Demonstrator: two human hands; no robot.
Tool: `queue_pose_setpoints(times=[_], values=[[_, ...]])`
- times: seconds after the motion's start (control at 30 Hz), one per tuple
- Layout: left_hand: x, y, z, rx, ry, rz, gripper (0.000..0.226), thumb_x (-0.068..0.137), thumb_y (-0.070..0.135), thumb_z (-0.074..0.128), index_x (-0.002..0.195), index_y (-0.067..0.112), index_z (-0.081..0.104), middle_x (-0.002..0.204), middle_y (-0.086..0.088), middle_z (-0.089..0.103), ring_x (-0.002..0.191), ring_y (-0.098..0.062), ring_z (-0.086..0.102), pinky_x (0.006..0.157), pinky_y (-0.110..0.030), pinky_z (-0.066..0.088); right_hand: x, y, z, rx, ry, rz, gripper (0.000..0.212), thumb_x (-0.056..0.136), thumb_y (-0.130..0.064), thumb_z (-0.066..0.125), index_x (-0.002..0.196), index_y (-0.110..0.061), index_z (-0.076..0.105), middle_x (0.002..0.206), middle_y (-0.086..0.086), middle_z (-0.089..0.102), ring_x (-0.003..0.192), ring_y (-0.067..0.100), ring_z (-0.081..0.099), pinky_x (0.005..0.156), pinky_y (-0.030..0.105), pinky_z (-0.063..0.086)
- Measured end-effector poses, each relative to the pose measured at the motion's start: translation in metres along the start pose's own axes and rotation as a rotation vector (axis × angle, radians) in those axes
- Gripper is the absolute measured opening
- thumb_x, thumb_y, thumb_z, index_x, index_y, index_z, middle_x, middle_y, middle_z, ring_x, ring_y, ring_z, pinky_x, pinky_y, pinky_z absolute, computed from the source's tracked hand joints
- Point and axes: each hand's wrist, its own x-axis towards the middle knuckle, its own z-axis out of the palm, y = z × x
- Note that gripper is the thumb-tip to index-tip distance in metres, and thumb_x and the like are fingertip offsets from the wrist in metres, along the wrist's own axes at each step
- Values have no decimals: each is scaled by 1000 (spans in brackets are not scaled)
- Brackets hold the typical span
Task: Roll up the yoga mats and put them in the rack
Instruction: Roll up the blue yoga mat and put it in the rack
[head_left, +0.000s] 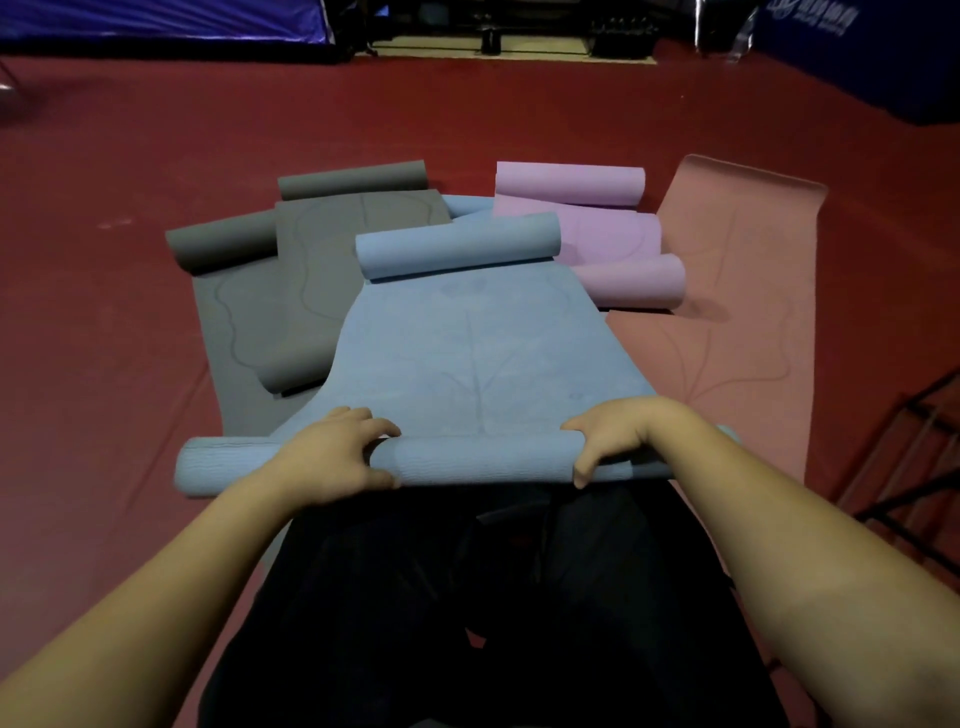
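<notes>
Because an even roll needs balanced pressure, I curl my left hand (332, 457) and right hand (613, 436) around the blue mat's (467, 353) near rolled end, spaced apart, on the red floor (104, 364).

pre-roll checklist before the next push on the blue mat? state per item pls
1. Left hand grips the rolled near end of the blue mat: ok.
2. Right hand grips the same roll: ok.
3. Roll even across its width: cannot tell, right end hidden by the arm.
4. Path ahead clear: not ok, the mat's far end is curled up.
5. Neighbours clear: not ok, the blue mat overlaps the grey mat.
6. Rack within reach: cannot tell.
</notes>
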Motion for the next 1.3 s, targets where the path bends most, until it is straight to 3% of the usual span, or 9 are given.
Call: queue_pose_setpoints(times=[0.17, 0.27, 0.43, 0.7, 0.87, 1.03, 1.17, 1.23, 1.3], values=[[-6, 17, 28, 376, 122, -38, 77, 71, 72, 67, 128, 26, 45, 119, 2, 54, 112, -23, 48, 91, -36, 41, 12, 5, -5, 97, -56, 13, 51, 52, -52, 81, 98, -39, 63, 108, -12, 65, 105, 16, 60, 100, 35, 46], [3, 18, 28, 399, 147, -63, 59, 76, 63, 65, 118, 25, 47, 112, 3, 55, 106, -22, 50, 86, -35, 43, 12, 4, -3, 64, -29, -7, 47, 65, -46, 82, 104, -36, 57, 113, -8, 60, 106, 17, 56, 96, 32, 44], [19, 7, 14, 287, 6, -3, 44, 72, 55, 62, 104, 29, 47, 99, 8, 57, 98, -18, 52, 78, -34, 45, 1, 8, 14, -42, 258, -112, 67, 72, -45, 81, 128, -26, 49, 122, -7, 44, 112, 13, 48, 98, 28, 40], [42, 4, -6, 103, -241, -2, 41, 72, 44, 73, 104, 30, 51, 94, 7, 61, 88, -17, 58, 69, -32, 39, -1, -7, 60, -335, 714, 34, 74, 71, -61, 70, 133, -32, 44, 123, -2, 55, 114, 24, 56, 91, 37, 44], [45, 6, -8, 20, -271, -38, 47, 71, 48, 78, 106, 28, 54, 101, 6, 62, 93, -16, 57, 71, -32, 39, 5, -5, 51, -313, 660, 49, 64, 71, -60, 69, 124, -30, 49, 115, 0, 63, 104, 26, 62, 80, 35, 47], [27, 4, 13, 264, 48, 7, 62, 74, 63, 68, 121, 29, 48, 117, 5, 46, 115, -18, 41, 90, -34, 39, 9, -3, 31, -287, 533, 16, 59, 67, -60, 69, 115, -31, 52, 110, -1, 67, 97, 24, 63, 76, 34, 50], [14, 5, 48, 440, 290, -4, 73, 58, 54, 85, 115, 18, 57, 103, -6, 58, 95, -29, 55, 79, -41, 48, 11, -7, 19, -272, 435, 24, 58, 67, -61, 70, 115, -32, 55, 107, -1, 67, 96, 24, 62, 78, 34, 50], [14, 8, 50, 432, 353, -17, 62, 59, 46, 86, 107, 17, 59, 94, -5, 59, 88, -29, 56, 76, -41, 50, 10, -9, 13, -263, 392, 27, 58, 66, -62, 71, 112, -32, 55, 106, -2, 67, 91, 22, 60, 77, 34, 50], [16, 13, 37, 391, 306, -26, 46, 76, 42, 71, 111, 20, 53, 103, -3, 57, 98, -28, 54, 83, -39, 45, 9, -10, 9, -249, 360, 27, 58, 66, -63, 71, 111, -31, 55, 105, -1, 66, 88, 21, 57, 76, 33, 49]])
